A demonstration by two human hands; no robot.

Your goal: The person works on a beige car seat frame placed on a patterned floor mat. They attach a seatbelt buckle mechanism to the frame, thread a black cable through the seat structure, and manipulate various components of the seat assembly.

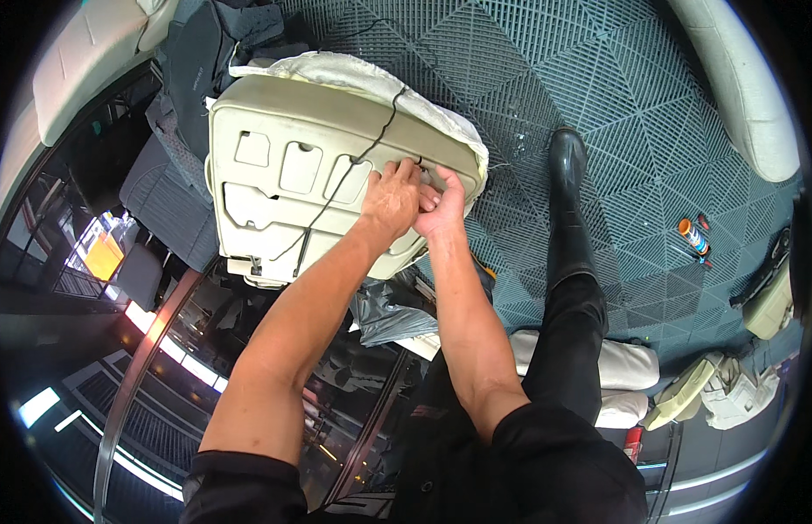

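A car seat part with a hard beige back panel (249, 205) lies in front of me, a whitish cover (354, 70) bunched along its far edge. The panel has several moulded recesses. Slantwise across it runs a thin black cord (340, 179), left of my hands. My left hand (391, 199) bends its fingers down at a recess near the panel's right end. Close against it, my right hand (443, 208) has its thumb raised and its fingers curled, partly behind the left hand. Whatever the fingertips grip is hidden; a small dark bit shows just beyond them.
My black boot (567, 166) stands on the grey-green grid floor mat (511, 79). To the right lie an orange-and-white can (692, 236) and a pale seat (738, 87). Dark grey seats (166, 201) sit at left. A dark plastic bag (393, 313) lies below the panel.
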